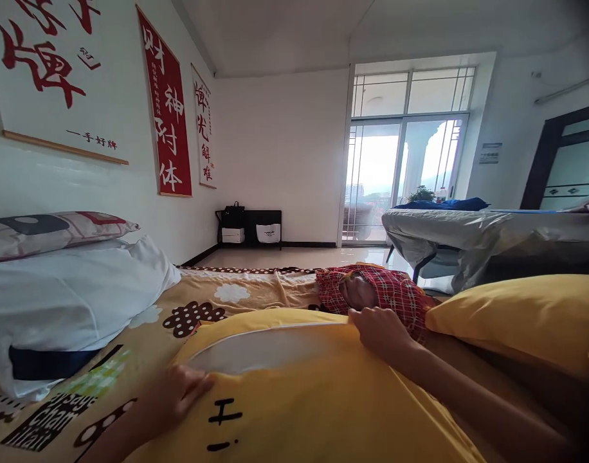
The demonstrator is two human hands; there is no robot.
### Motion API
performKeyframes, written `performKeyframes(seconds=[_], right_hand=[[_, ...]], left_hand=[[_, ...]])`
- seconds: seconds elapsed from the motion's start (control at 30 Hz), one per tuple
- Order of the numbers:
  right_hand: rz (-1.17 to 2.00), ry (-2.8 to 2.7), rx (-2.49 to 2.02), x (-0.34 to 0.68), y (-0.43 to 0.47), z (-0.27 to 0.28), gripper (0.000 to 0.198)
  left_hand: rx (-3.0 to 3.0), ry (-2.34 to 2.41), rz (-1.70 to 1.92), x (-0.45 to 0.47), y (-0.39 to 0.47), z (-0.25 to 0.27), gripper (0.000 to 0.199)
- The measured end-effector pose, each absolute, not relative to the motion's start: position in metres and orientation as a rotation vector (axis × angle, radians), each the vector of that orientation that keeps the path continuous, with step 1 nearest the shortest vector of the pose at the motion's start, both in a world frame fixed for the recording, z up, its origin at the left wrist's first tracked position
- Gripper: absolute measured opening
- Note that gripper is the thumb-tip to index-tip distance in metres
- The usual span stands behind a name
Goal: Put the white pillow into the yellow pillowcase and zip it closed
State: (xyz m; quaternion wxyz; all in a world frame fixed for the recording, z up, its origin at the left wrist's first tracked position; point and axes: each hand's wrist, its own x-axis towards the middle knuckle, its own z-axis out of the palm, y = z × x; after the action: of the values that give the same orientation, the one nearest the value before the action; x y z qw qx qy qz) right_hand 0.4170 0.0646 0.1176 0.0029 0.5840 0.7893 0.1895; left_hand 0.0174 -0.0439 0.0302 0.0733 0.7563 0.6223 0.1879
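A yellow pillowcase (285, 411) with "Hi" in black letters lies in front of me. White filling, which looks like a pillow (270, 347), shows through the long opening along its far side. My left hand (179, 392) is closed on the left end of that opening, fingers bent over the cloth. At the other end, my right hand (384, 331) pinches the pillowcase's far right edge. Just beyond the right hand is a bunched red plaid cloth (400, 296). A second yellow pillow (530, 308) rests to the right.
Everything lies on a tan patterned bedspread (246, 292). On the left, a checked pillow (58, 228) sits on a white bundle (77, 296). Back right, a table (434, 225) carries a plastic-like cover and blue cloth. A dark low stand (251, 222) holds bags by the wall.
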Motion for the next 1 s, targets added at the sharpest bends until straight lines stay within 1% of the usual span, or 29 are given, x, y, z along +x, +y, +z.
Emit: performKeyframes(seconds=[0.13,0.17,0.3,0.33,0.4,0.47,0.5,0.57,0.63,0.67,0.73,0.83,0.9,0.93,1.0], right_hand=[[0.695,2.467,2.061,0.402,0.053,0.133,0.038],[0.721,2.511,2.063,0.396,0.049,0.131,0.037],[0.766,2.724,1.855,0.388,0.052,0.124,0.036],[0.783,2.707,1.914,0.39,0.056,0.123,0.037],[0.833,2.655,2.088,0.395,0.065,0.119,0.037],[0.839,2.702,2.076,0.395,0.071,0.106,0.037],[0.795,2.744,1.986,0.392,0.073,0.096,0.038],[0.627,2.758,1.805,0.385,0.075,0.069,0.044],[0.436,2.71,1.759,0.381,0.075,0.043,0.053],[0.362,2.692,1.783,0.382,0.076,0.033,0.057],[0.266,2.696,1.845,0.389,0.076,0.023,0.06],[0.205,2.726,1.874,0.406,0.074,0.027,0.053],[0.204,2.76,1.855,0.414,0.072,0.034,0.047],[0.212,2.765,1.853,0.417,0.07,0.037,0.045],[0.226,2.739,1.866,0.419,0.069,0.042,0.043]], left_hand=[[2.183,2.125,1.179,0.018,-0.049,0.067,0.053],[2.201,2.157,1.231,0.022,-0.047,0.074,0.052],[2.444,1.98,0.965,0.03,-0.03,0.086,0.047],[2.414,2.015,1.004,0.029,-0.027,0.086,0.046],[2.267,2.184,1.201,0.028,-0.021,0.08,0.047],[2.191,2.262,1.257,0.031,-0.015,0.07,0.048],[2.213,2.225,1.18,0.036,-0.011,0.063,0.05],[2.264,2.066,0.873,0.047,-0.003,0.048,0.052],[2.222,1.957,0.657,0.054,0.004,0.033,0.054],[2.18,1.937,0.64,0.053,0.007,0.027,0.054],[2.109,1.945,0.742,0.045,0.009,0.021,0.053],[2.099,2.059,0.92,0.018,0.007,0.023,0.044],[2.157,2.164,0.94,0.0,0.007,0.027,0.032],[2.173,2.216,0.898,-0.008,0.008,0.028,0.03],[2.124,2.297,0.682,-0.016,0.012,0.03,0.047]])
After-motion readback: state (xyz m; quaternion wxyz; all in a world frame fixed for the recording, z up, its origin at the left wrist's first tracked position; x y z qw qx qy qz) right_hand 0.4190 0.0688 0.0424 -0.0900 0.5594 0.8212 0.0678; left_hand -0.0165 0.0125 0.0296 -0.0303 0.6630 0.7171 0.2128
